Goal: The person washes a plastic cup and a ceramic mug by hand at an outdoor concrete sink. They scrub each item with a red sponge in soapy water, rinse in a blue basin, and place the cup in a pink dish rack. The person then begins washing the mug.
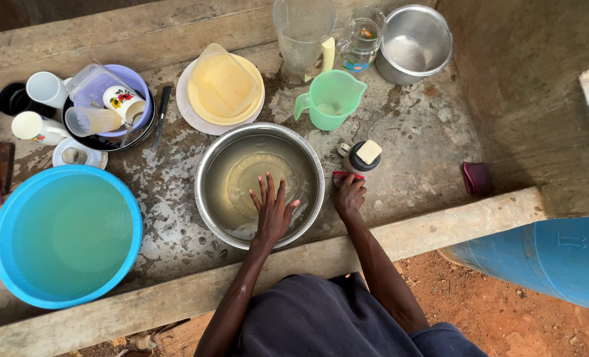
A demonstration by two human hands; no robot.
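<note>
While left hand spreads fingers in steel bowl, right hand pinches red sponge; capped jar beside

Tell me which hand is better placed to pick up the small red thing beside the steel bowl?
The right hand. Its fingers already rest on the small red thing, just right of the steel bowl. The left hand is spread open over the water inside that bowl, farther away.

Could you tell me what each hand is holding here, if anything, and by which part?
The left hand holds nothing; it rests open in the metal basin of water. The right hand covers a small red thing at its near edge; a true grip cannot be told.
</note>
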